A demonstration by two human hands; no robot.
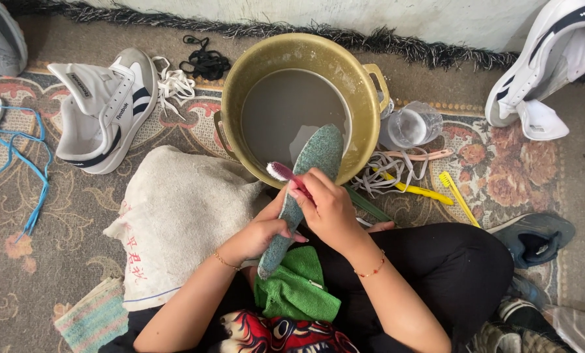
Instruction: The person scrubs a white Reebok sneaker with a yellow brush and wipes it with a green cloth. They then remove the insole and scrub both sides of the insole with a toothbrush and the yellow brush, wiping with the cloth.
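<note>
My left hand [261,230] grips the lower part of a grey-green shoe insole [318,151], whose upper end leans over the rim of a gold-coloured pot [364,111] of murky water. My right hand [328,204] holds a pink toothbrush [279,172], its bristled head lying against the insole's left edge. A green cloth [295,287] rests on my lap under the insole's lower tip.
A white sneaker with dark stripes [103,108] lies at left, another [544,62] at upper right. White laces [171,84], black laces [204,62], blue laces [18,167], a clear jar [411,124], yellow toothbrushes [452,189] and a white sack [175,209] lie on the carpet.
</note>
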